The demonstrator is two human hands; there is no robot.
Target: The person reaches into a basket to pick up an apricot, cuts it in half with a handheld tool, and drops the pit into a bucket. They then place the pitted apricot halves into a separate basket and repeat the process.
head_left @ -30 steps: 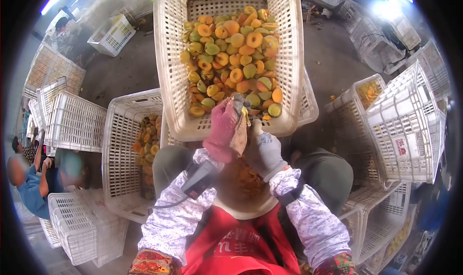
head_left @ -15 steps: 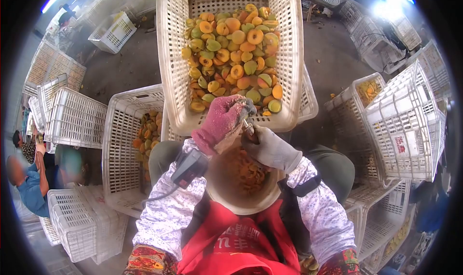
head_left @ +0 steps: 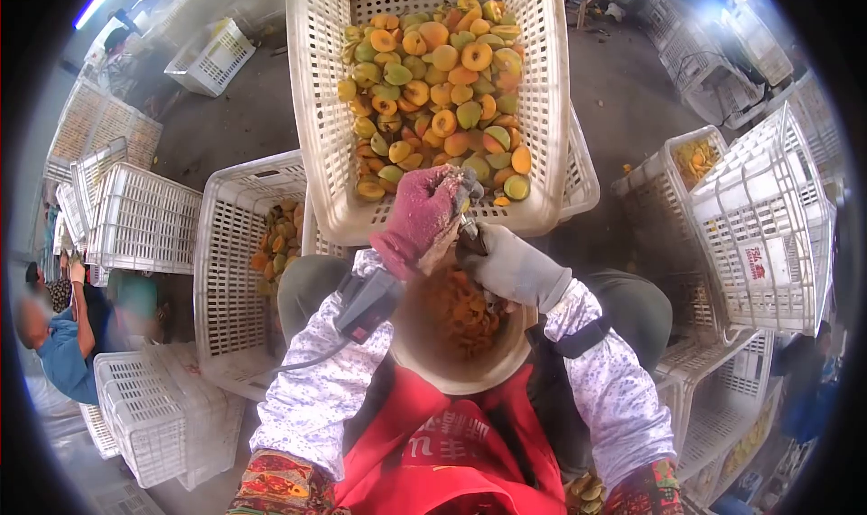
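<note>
My left hand [head_left: 423, 215], in a pink glove with grey fingertips, is closed around something small that its fingers hide. Close beside it on the right, my right hand [head_left: 513, 264], in a grey glove, grips a small metal tool [head_left: 469, 230] whose tip points up at the left fingers. Both hands are over a round bucket [head_left: 424, 366] between my knees, with orange scraps [head_left: 468, 318] inside. Just beyond them stands a white crate [head_left: 318, 109] with halved and pitted orange, yellow and green fruit [head_left: 442, 86].
Left of my knee, another white crate [head_left: 226, 280] holds whole-looking fruit [head_left: 282, 240]. Stacked crates [head_left: 754, 235] rise on the right, more [head_left: 144, 222] on the left. A person in blue [head_left: 68, 334] sits at the far left. Dark floor [head_left: 230, 122] shows between crates.
Both hands remain together over the bucket, shifted very slightly. The large fruit crate appears a little higher in view. The fingers stay closed.
</note>
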